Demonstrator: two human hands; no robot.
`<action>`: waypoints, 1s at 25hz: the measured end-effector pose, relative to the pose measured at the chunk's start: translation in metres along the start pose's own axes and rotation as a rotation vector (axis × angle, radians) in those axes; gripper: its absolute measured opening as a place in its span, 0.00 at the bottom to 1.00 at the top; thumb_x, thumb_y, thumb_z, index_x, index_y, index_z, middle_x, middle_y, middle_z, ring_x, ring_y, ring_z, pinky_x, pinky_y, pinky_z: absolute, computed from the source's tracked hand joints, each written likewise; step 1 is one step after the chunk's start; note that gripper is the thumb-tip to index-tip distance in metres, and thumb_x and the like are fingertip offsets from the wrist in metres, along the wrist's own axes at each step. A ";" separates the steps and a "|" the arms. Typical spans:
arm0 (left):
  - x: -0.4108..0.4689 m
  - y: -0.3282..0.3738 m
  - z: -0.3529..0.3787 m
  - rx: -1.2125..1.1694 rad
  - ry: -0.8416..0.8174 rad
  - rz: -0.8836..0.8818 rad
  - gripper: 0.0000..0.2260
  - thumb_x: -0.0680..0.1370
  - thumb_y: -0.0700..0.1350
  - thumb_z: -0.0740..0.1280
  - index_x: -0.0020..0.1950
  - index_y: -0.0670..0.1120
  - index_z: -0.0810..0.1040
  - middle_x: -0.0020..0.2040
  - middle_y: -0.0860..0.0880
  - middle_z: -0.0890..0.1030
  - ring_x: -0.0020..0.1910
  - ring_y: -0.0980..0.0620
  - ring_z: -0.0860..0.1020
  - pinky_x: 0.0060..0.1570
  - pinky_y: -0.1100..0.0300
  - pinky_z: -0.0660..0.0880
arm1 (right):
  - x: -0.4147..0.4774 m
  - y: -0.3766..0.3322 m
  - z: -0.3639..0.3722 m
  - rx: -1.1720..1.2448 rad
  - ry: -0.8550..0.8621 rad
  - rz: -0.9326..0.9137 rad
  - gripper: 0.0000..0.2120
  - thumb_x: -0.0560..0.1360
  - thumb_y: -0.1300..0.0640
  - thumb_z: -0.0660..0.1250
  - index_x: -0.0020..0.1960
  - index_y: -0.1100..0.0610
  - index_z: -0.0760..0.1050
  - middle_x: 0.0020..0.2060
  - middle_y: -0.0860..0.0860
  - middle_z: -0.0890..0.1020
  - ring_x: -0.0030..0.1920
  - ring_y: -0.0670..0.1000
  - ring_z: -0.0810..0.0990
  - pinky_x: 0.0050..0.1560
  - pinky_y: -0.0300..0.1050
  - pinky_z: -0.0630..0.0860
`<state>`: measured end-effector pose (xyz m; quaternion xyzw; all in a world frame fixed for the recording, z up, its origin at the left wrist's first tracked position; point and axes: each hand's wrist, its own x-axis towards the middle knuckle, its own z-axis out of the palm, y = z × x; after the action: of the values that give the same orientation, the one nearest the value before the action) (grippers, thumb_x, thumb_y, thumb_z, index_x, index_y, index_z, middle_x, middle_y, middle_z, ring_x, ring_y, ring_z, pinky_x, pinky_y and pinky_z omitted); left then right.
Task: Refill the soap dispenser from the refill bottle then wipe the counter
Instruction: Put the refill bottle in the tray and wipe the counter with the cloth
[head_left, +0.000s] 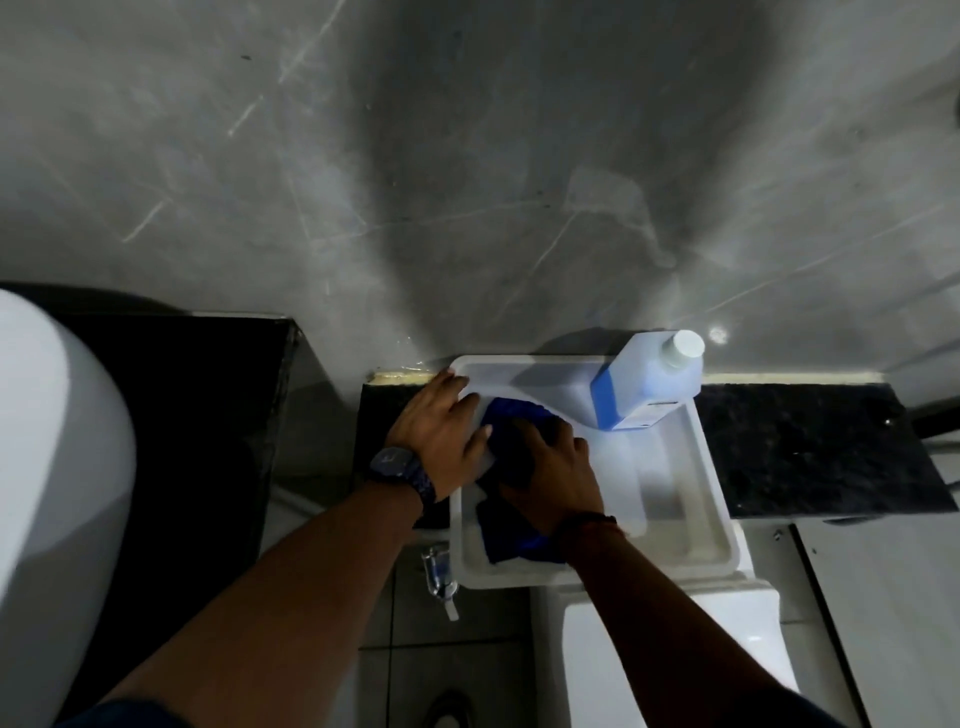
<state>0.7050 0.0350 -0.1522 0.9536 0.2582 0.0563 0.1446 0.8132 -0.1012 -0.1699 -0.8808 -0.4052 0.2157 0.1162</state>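
Blue cloth (511, 414): I'm pressing it with my right hand (550, 478), fingers spread, left of the capped refill bottle (644, 387) (refill seemingly done); left hand (441, 431) is lying straight-fingered; wiping is underway.

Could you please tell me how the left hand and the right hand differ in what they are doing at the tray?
The left hand rests on the white tray at its left rim, while the right hand presses down on the blue cloth inside it. The left wrist bears a dark watch; the right wrist bears a thin reddish band. Both hands are palm down, fingers fairly straight.
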 end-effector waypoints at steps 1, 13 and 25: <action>0.000 -0.001 -0.003 -0.005 -0.002 -0.005 0.24 0.78 0.57 0.57 0.68 0.43 0.68 0.73 0.44 0.64 0.72 0.44 0.60 0.71 0.51 0.57 | 0.003 -0.001 0.004 0.018 0.023 0.017 0.33 0.69 0.42 0.70 0.70 0.46 0.62 0.68 0.56 0.63 0.64 0.60 0.67 0.62 0.53 0.70; -0.113 0.020 -0.116 -0.249 0.059 -0.016 0.25 0.75 0.58 0.62 0.67 0.46 0.69 0.64 0.46 0.71 0.62 0.45 0.70 0.60 0.51 0.70 | -0.113 -0.101 -0.081 0.325 0.599 -0.016 0.22 0.68 0.63 0.72 0.61 0.57 0.75 0.51 0.60 0.77 0.51 0.61 0.77 0.51 0.44 0.69; -0.450 -0.055 -0.260 -0.394 0.088 0.080 0.18 0.71 0.49 0.69 0.59 0.45 0.77 0.51 0.44 0.79 0.48 0.45 0.78 0.50 0.56 0.75 | -0.395 -0.299 0.027 0.369 0.579 0.035 0.19 0.65 0.67 0.71 0.56 0.60 0.78 0.50 0.65 0.79 0.50 0.65 0.78 0.54 0.52 0.73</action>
<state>0.2444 -0.0844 0.0643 0.9130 0.2103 0.1530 0.3144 0.3734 -0.2095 0.0327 -0.8764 -0.2943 0.0286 0.3801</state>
